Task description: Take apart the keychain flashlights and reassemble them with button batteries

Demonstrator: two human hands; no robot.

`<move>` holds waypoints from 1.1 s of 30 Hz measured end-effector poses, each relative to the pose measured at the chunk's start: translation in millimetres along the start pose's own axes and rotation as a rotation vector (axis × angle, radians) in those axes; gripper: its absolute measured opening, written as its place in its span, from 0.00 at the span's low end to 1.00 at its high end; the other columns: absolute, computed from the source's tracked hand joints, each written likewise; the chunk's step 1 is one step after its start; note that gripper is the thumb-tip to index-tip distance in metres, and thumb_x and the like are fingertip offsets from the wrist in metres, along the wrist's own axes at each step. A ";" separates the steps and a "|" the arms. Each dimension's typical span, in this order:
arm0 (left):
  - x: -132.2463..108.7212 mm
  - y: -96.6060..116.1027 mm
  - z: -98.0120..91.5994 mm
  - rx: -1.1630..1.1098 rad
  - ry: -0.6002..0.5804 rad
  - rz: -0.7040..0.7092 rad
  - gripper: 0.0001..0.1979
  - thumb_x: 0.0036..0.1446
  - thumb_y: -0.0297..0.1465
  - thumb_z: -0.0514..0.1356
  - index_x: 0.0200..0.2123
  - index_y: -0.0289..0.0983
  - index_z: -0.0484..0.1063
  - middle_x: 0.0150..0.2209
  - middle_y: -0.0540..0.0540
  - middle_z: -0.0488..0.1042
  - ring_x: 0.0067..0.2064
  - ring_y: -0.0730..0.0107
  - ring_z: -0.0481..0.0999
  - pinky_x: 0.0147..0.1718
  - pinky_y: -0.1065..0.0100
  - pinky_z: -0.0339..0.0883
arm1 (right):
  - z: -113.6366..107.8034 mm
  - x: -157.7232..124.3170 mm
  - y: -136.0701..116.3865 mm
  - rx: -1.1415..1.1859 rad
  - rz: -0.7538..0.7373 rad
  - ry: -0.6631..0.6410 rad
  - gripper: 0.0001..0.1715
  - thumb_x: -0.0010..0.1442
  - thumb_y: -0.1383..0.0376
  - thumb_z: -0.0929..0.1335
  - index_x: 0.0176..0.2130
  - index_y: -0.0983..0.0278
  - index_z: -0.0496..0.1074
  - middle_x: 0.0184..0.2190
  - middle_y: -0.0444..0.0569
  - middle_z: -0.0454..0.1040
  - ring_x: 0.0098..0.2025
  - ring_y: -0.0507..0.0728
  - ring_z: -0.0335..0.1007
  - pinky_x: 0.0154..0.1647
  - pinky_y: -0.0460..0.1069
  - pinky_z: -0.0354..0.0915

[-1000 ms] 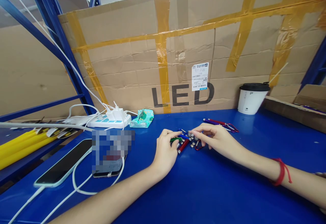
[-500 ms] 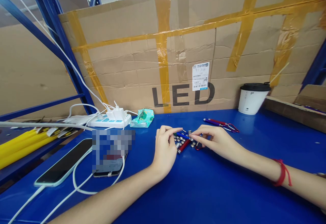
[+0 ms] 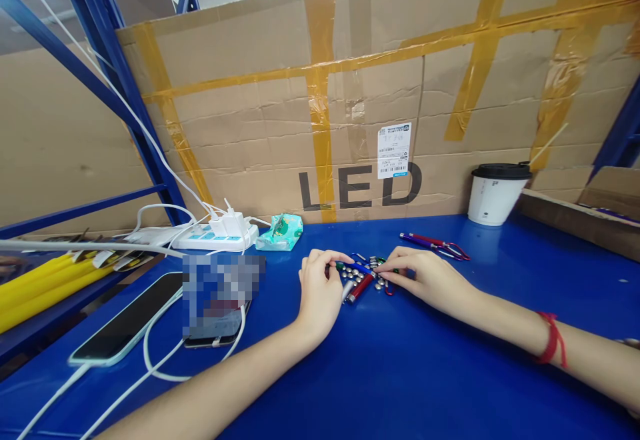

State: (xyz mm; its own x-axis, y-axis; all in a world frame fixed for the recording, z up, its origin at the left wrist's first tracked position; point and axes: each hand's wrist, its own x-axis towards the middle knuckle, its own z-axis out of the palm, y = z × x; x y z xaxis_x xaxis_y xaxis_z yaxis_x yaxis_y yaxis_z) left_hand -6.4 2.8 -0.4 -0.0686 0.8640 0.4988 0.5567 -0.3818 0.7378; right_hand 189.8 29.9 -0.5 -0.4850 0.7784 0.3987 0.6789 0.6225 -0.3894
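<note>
A: Why do both hands meet over one spot?

B: A blue tube (image 3: 361, 267) slants between them, above the middle of the bench (image 3: 400, 373). The left hand (image 3: 320, 290) seems to have its grip closed on the far-left end, presumably for steadiness.

A: And the right hand (image 3: 425, 273)?

B: Its fingertips are at the silver-coloured near-right end. Whether that grip has closed on the tube or on something small, I cannot tell.

A: What lies underneath?

B: Small round silvery pieces (image 3: 379, 286), with a red tube (image 3: 361, 289) just nearer. Bunched there, I'd say, so either hand reaches them easily.

A: What about the tubes with clips (image 3: 425, 239)?

B: Just beyond the right hand, side by side; probably kept apart to avoid mixing with the cluster.

A: The phone (image 3: 127, 320)?

B: Well to the left, cable (image 3: 50, 403) at its near end, likely clear of the elbows.
</note>
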 end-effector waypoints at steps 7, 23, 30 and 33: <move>2.4 1.1 -1.8 -0.003 0.062 -0.073 0.17 0.50 0.14 0.48 0.28 0.38 0.70 0.35 0.48 0.69 0.42 0.65 0.67 0.45 0.64 0.58 | 5.0 0.4 0.5 0.047 0.040 0.022 0.13 0.59 0.59 0.64 0.39 0.58 0.76 0.35 0.46 0.73 0.30 0.54 0.69 0.29 0.48 0.65; 2.4 -0.5 -1.1 0.027 -0.029 -0.252 0.11 0.53 0.19 0.51 0.32 0.39 0.69 0.33 0.48 0.65 0.41 0.62 0.63 0.41 0.64 0.52 | 4.3 0.8 -5.5 0.142 0.039 0.061 0.14 0.58 0.60 0.63 0.36 0.61 0.76 0.36 0.49 0.71 0.28 0.54 0.68 0.27 0.49 0.64; -5.1 6.2 2.6 -0.273 -0.119 -0.067 0.09 0.51 0.19 0.50 0.25 0.37 0.64 0.25 0.52 0.62 0.30 0.70 0.61 0.31 0.72 0.53 | 1.4 3.4 -9.7 0.229 0.018 0.200 0.14 0.57 0.60 0.63 0.36 0.62 0.75 0.35 0.51 0.72 0.34 0.58 0.70 0.24 0.48 0.63; -5.0 7.2 3.2 -0.352 -0.164 -0.112 0.08 0.50 0.20 0.51 0.23 0.36 0.63 0.21 0.53 0.60 0.25 0.73 0.58 0.25 0.74 0.51 | 2.4 3.5 -12.2 0.386 0.135 0.187 0.15 0.55 0.57 0.65 0.38 0.63 0.74 0.34 0.50 0.73 0.27 0.55 0.69 0.21 0.48 0.63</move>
State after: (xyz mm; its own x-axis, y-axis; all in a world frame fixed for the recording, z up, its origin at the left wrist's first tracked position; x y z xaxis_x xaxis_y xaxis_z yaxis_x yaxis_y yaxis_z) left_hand 0.6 -3.2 1.0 0.0360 0.9365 0.3488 0.2335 -0.3473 0.9082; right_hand 178.5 25.2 3.7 -0.2740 0.8484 0.4530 0.4564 0.5293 -0.7152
